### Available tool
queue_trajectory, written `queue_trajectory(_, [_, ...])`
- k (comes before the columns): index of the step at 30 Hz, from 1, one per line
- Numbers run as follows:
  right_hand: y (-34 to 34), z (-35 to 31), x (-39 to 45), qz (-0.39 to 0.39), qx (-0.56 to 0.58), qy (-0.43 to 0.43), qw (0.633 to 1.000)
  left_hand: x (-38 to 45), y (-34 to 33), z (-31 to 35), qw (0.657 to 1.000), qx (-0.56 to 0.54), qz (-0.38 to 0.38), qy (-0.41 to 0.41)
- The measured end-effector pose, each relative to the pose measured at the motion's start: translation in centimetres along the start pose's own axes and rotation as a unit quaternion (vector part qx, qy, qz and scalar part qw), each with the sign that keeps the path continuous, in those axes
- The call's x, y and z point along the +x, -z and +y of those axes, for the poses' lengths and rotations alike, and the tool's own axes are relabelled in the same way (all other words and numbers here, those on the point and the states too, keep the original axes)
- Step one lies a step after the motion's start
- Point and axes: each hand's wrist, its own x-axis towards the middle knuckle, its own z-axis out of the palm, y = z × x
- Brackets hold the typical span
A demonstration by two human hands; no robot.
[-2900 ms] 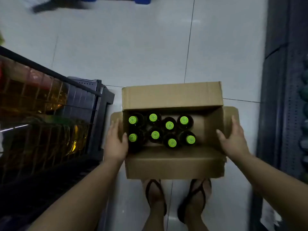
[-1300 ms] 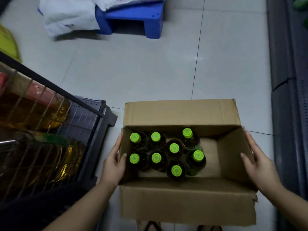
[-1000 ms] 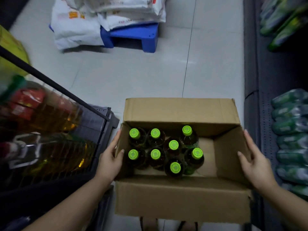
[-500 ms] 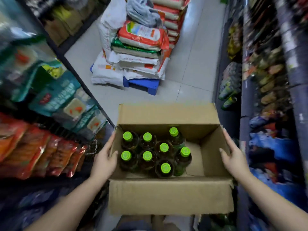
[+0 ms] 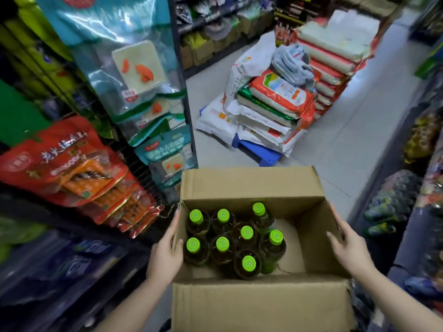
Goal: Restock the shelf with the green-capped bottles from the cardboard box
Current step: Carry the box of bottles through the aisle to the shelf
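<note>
I carry an open cardboard box (image 5: pixel 259 305) in front of me at chest height. My left hand (image 5: pixel 166 254) grips its left wall and my right hand (image 5: pixel 350 248) grips its right wall. Inside stand several dark bottles with bright green caps (image 5: pixel 247 232), crowded into the left and middle part of the box. The right part of the box floor is bare. Shelves on the right (image 5: pixel 393 207) hold blurred green bottles lying on their sides.
A rack on the left (image 5: pixel 182 109) is hung with red snack bags (image 5: pixel 72 164) and teal packets (image 5: pixel 167 152). Ahead, rice sacks (image 5: pixel 282 101) are piled on a blue pallet (image 5: pixel 261 156). Pale tiled floor runs between the pile and the right shelves.
The box has come up off the floor in both hands. My view has swung from the floor up to the aisle, with shelves and the sack pile now in sight.
</note>
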Motion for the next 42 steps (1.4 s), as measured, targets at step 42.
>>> queue_trajectory(42, [-31.1,-30.5,-28.3,-0.576,-0.13,0.697,0.407,-49.0,-13.4,-5.2,0.445,-0.274,0.7,0.486])
